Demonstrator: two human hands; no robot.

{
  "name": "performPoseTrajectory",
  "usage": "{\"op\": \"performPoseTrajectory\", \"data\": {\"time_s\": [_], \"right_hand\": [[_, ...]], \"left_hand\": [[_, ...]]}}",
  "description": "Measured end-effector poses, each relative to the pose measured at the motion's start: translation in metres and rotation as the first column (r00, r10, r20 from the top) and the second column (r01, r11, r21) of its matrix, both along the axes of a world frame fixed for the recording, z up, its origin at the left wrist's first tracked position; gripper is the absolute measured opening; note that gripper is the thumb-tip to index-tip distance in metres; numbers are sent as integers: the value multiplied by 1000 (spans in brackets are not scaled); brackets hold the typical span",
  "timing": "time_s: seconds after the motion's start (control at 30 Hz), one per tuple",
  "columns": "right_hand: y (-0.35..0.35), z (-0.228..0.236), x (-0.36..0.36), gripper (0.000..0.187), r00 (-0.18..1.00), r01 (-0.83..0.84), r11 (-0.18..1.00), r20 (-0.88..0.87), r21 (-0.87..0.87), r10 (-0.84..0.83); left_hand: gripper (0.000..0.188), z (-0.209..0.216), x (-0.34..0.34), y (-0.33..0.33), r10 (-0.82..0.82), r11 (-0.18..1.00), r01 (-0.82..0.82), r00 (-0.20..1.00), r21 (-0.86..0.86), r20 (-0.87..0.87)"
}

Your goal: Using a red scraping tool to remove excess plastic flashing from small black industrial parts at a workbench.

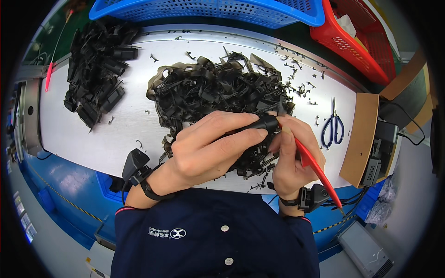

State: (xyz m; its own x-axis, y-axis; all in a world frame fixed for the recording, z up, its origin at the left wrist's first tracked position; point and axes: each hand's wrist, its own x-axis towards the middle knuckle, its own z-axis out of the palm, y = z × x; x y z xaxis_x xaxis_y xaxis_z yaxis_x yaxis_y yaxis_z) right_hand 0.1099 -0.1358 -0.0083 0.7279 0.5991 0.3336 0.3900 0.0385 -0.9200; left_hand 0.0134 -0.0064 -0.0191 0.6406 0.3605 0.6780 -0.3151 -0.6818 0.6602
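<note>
The left hand (208,146) pinches a glossy black cylindrical plastic part (265,123) between its fingertips. This part sits above the near right portion of a broad heap of thin, tangled black plastic pieces (199,95) on the white work surface (132,116). The right hand (296,153) is closed around a slender red-handled tool (317,171), its thumb beside the part; the handle slants past the surface's near edge to a pointed end. Whether the tool's other end touches the part cannot be told behind the fingers.

The work looks partway along: one part is in hand, while small black offcuts (299,88) lie scattered toward the far right corner. A second heap of chunkier black plastic housings (99,69) lies by the far left corner. Which heap is finished and which remains cannot be told. Scissors with dark blue loop handles (333,129) lie near the right edge, seemingly out of use.

White lettering and an oval emblem stand on the chest of the navy fabric shirt (199,259), upside down in this view. No writing can be made out on the black parts.
</note>
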Motion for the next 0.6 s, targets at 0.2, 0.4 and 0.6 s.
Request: {"op": "performPoseTrajectory", "data": {"time_s": [0.2, 0.4, 0.6], "right_hand": [[-9, 13, 19, 14, 875, -152, 962, -421, 226, 237], [-7, 15, 12, 13, 784, -376, 913, -472, 155, 403], [-4, 13, 7, 11, 764, -433, 885, -452, 169, 460]], "left_hand": [[33, 9, -9, 4, -41, 981, 40, 999, -190, -2], [35, 11, -11, 2, -74, 935, 82, 997, -346, 35], [36, 8, -14, 3, -145, 848, 152, 988, -507, 53]]}}
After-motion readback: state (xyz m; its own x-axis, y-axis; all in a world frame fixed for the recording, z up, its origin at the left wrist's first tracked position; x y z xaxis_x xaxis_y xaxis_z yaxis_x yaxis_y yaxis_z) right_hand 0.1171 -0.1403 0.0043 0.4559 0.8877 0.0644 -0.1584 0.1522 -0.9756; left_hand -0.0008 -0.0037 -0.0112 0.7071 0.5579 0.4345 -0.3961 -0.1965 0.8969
